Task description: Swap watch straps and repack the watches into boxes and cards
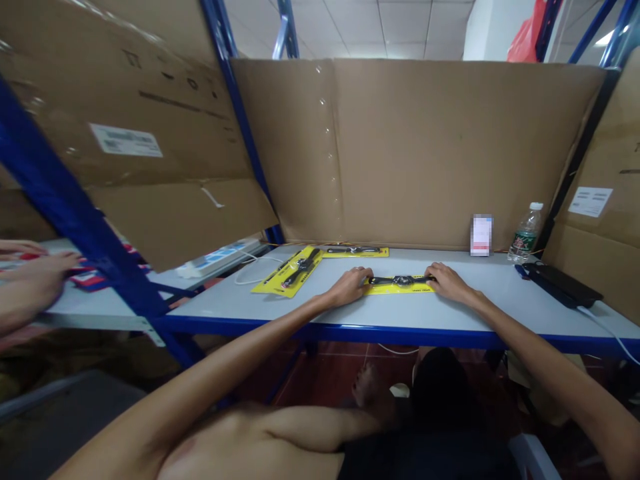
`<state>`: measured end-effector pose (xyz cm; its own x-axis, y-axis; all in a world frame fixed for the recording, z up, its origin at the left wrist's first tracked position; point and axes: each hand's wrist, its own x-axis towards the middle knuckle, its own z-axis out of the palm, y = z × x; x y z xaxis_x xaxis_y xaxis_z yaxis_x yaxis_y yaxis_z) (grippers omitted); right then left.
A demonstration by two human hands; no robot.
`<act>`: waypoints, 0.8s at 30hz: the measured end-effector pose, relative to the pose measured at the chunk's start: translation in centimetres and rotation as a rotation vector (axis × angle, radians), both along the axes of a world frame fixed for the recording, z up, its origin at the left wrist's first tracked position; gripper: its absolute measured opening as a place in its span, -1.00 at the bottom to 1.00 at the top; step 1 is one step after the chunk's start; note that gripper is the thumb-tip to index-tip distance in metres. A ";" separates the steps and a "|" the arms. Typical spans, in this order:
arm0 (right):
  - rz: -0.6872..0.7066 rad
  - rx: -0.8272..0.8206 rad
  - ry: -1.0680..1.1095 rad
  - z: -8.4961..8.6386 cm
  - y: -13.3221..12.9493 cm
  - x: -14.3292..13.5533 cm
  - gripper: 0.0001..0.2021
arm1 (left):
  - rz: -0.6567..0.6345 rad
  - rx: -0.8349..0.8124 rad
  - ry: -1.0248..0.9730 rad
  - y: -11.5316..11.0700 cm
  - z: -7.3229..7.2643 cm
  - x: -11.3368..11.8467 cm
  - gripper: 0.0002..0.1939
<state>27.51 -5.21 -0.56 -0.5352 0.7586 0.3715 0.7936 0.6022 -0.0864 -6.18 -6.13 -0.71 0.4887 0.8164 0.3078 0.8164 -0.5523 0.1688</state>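
Note:
A yellow card (397, 289) with a black strap-like item (403, 281) across it lies on the white table (300, 313), near its front edge. My left hand (350, 287) grips the card's left end, its fingers bent over the strap's tip. At the right end, my right hand (447, 283) holds the card with curled fingers. To the left, another yellow card (296, 272) carrying a black item lies at a slant. Behind it is a further yellow card (370, 253) with a black item, partly covered at its left.
Cardboard panels (425, 153) stand behind and beside the table. At the right are a plastic bottle (526, 233), an upright phone (481, 235) and a black case (565, 283) with a cable. A power strip (220, 259) and another person's hands (37, 280) are left.

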 end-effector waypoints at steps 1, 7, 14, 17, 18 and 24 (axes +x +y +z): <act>0.009 -0.012 0.022 0.0 0.2 0.2 -0.83 | 0.004 0.003 0.000 0.1 -0.1 0.0 -0.72; -0.081 -0.116 0.454 2.1 2.8 4.6 -0.81 | -0.052 -0.100 -0.007 1.4 0.4 -0.9 -0.55; 0.021 -0.561 0.388 2.1 3.4 6.6 -0.43 | -0.051 -0.251 0.093 2.7 2.1 -0.5 -0.21; 0.010 -0.523 0.279 1.5 3.6 5.1 -0.38 | -0.030 -0.339 0.197 3.3 3.5 0.5 -0.18; 0.003 -0.505 0.252 1.5 3.7 4.6 -0.39 | -0.027 -0.361 0.244 3.4 3.9 0.9 -0.19; -0.061 -0.328 0.159 2.4 2.9 3.0 -0.41 | 0.036 -0.197 0.420 1.3 5.5 2.3 -0.30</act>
<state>30.54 -2.29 1.85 -0.4401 0.8800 0.1786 0.7885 0.4739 -0.3922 -3.86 -4.86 4.82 0.5085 0.8579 -0.0730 0.8544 -0.5133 -0.0813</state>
